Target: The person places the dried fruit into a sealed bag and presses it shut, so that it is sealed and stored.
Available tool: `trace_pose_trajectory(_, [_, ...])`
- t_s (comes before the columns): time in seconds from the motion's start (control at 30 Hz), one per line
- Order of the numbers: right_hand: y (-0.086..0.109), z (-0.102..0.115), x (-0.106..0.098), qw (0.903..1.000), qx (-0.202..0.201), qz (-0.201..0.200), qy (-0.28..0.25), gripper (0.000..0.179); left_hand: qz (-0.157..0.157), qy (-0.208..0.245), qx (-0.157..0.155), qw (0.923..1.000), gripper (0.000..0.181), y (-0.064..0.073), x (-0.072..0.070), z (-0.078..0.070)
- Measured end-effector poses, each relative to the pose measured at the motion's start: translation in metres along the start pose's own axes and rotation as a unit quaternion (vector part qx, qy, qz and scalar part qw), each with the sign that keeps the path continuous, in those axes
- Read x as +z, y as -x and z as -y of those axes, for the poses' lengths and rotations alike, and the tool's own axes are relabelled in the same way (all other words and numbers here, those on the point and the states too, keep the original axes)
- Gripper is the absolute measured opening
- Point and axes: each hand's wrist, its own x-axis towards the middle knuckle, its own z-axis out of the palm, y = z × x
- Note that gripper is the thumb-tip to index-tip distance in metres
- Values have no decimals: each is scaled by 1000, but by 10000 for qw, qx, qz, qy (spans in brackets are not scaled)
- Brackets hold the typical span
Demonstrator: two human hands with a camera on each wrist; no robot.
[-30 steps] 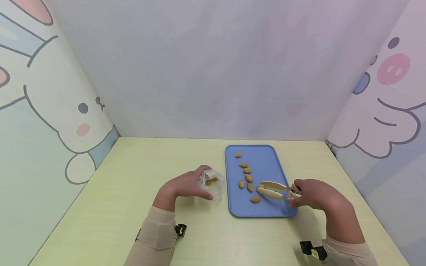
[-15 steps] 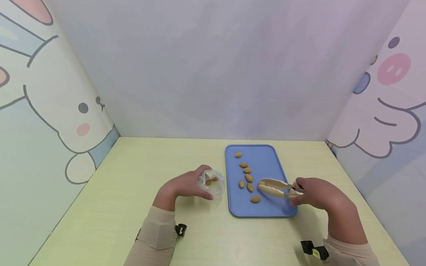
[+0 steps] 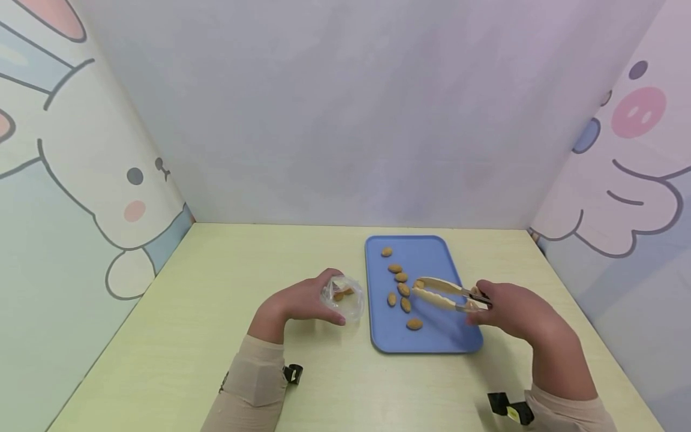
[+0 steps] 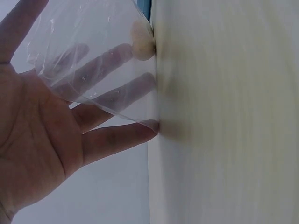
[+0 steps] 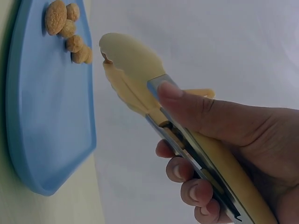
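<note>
My left hand (image 3: 318, 298) is curved round a clear plastic bag (image 3: 352, 305), its mouth spread wide. A few almonds (image 3: 339, 296) lie inside it. In the left wrist view the fingers show through the film of the bag (image 4: 88, 51), their tips down at the tabletop. My right hand (image 3: 510, 309) grips cream-coloured tongs (image 3: 439, 300) with metal arms, thumb on top and fingers wrapped below. An almond (image 3: 418, 284) is pinched at the tongs' tips, over the blue tray (image 3: 432, 252). Several loose almonds (image 3: 403, 289) lie on the tray, just left of those tips.
The pale yellow tabletop (image 3: 216, 288) meets a plain grey wall (image 3: 345, 120) at the back. Side walls printed with cartoon animals (image 3: 135, 198) stand left and right. One almond (image 3: 414, 324) sits apart near the tray's front.
The right hand has raised the tongs with the pinched almond, and their tips have shifted toward the back of the tray. The left hand and bag have stayed put.
</note>
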Motion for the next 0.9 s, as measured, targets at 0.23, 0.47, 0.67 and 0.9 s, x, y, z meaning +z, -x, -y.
trace_pose_trajectory(0.23, [0, 9, -2, 9996, -166, -237, -44, 38, -2, 7, 54, 10000, 90, -1, 1, 0])
trace_pose_trajectory(0.47, [-1, 15, -1, 9991, -227, -358, 11, 38, 38, 36, 59, 10000, 88, -1, 1, 1])
trace_pose_trajectory(0.67, [-2, 21, 1, 9989, -285, -382, 43, 36, 16, -34, 36, 10000, 91, 0, 1, 0])
trace_pose_trajectory(0.9, [-3, 29, 2, 9977, -406, -510, 175, 34, 23, 55, -13, 10000, 91, 0, 1, -2])
